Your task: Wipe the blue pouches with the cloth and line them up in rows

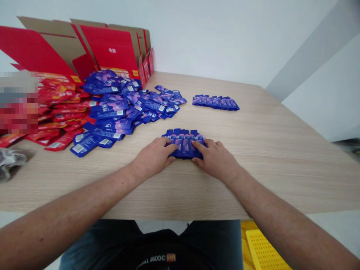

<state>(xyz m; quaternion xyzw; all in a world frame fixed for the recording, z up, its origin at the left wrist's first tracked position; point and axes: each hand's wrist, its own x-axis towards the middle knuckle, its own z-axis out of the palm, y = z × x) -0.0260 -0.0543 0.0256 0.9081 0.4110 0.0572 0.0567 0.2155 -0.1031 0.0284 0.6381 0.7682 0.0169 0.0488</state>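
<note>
A row of overlapping blue-purple sachets lies flat on the table in front of me. My left hand grips its left end, thumb on top and fingers curled round the outer edge. At the opposite end my right hand does the same, its thumb resting over the printed fronts. The fingertips beyond the sachets are partly hidden. Farther back, to the right, lies a second fanned row of blue sachets, apart from both hands.
A loose heap of blue sachets spreads over the table's left side, beside piled red sachets. Open red cardboard boxes stand behind them by the wall. A yellow perforated crate sits below the table's front edge.
</note>
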